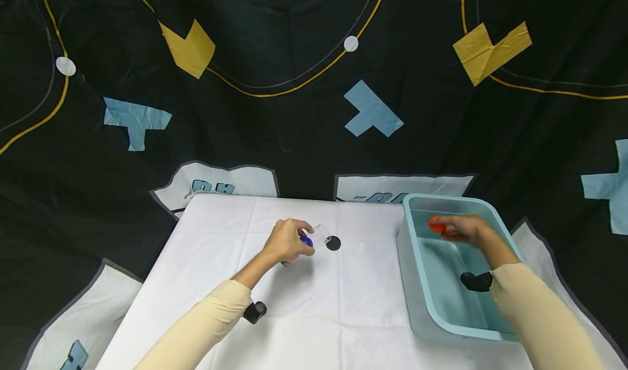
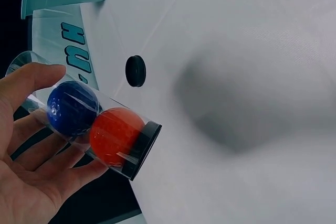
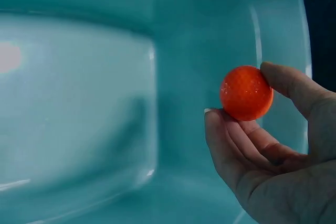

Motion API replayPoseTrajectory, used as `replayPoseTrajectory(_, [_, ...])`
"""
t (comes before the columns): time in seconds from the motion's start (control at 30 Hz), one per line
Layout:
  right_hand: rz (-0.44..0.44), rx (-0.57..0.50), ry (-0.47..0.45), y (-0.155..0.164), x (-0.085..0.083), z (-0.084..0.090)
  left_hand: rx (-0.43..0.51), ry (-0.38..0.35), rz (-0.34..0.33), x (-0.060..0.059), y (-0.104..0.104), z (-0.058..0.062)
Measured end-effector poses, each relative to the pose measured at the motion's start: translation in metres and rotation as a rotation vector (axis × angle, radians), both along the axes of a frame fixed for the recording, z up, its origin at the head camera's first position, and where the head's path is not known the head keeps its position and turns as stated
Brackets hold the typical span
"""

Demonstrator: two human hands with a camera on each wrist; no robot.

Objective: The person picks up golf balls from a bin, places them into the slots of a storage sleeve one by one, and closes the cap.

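Observation:
My left hand (image 1: 287,242) grips a clear plastic tube (image 2: 116,100) above the white table, tilted, its fingers and thumb around it. Inside the tube, a blue ball (image 2: 73,108) lies against an orange-red ball (image 2: 116,136), which sits by the black end cap (image 2: 142,150). The tube's other end carries no black cap. A loose black cap (image 1: 333,243) rests on the table just beyond the tube. Over the inside of the teal bin, my right hand (image 1: 463,230) pinches an orange golf ball (image 3: 246,93) between thumb and fingers.
The teal bin (image 1: 426,288) stands at the table's right side, its walls rising above the tabletop. A white cloth (image 1: 373,293) covers the table. Behind hangs a black curtain (image 1: 294,135) with tape pieces. Black wrist cameras sit on both forearms.

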State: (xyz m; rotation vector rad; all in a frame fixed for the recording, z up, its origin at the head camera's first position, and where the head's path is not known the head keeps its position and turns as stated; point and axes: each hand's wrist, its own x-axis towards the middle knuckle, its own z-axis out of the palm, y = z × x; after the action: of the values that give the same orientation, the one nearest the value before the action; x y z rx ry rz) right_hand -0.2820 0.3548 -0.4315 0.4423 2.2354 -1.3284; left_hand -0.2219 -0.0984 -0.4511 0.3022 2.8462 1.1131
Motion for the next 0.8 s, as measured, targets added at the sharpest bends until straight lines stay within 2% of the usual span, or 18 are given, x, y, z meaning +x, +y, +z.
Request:
replayPoseTrajectory(0.2, [0.124,-0.011,0.056,-0.004,0.003,0.026,0.006,0.005,-0.015,0.000,0.004,0.002])
replayPoseTrajectory(0.37, [0.175,-0.029,0.107,-0.016,0.007,0.042,0.003,-0.006,-0.021,0.000,0.007,0.001])
replayPoseTrajectory(0.53, [0.242,-0.040,0.179,-0.037,0.014,0.058,0.003,-0.001,-0.032,0.000,0.010,0.002])
replayPoseTrajectory(0.8, [0.279,-0.024,0.213,-0.083,0.019,0.072,0.019,0.002,-0.033,0.001,0.011,0.003])
